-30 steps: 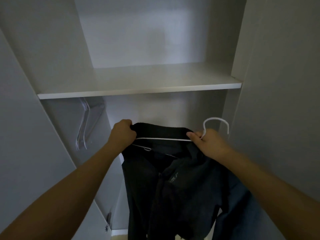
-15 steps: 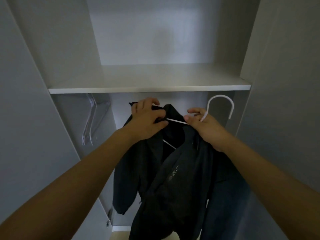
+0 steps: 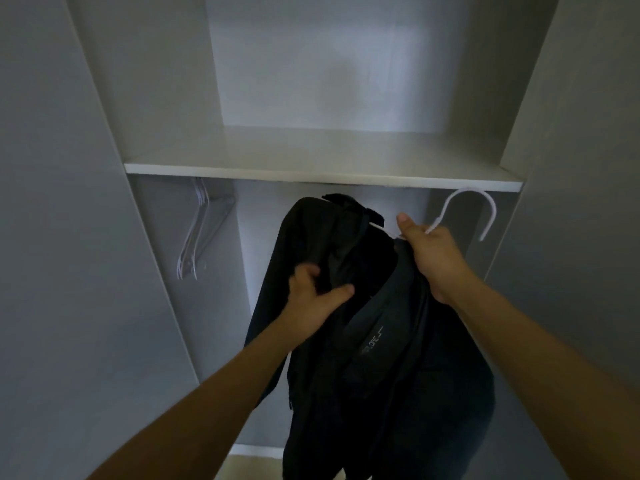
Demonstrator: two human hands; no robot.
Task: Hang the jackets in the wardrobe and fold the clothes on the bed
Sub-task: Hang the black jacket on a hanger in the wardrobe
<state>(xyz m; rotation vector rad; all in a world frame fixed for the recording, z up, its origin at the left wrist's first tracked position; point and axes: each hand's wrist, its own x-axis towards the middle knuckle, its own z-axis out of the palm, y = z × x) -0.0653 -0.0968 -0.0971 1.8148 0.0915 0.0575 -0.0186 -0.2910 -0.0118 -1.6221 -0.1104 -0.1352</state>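
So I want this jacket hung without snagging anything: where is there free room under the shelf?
Free between the spare hangers at left and the white hanger hook at right, under the shelf. Crowded by the left wall.

black jacket [image 3: 363,323] draped on white hanger [image 3: 464,209], below wardrobe shelf [image 3: 311,174]

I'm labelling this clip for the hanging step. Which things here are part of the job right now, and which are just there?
In use:
black jacket
white hanger
left hand, gripping the jacket front
right hand, holding the hanger by its neck

Just there:
spare hangers, hanging at the left under the shelf
shelf
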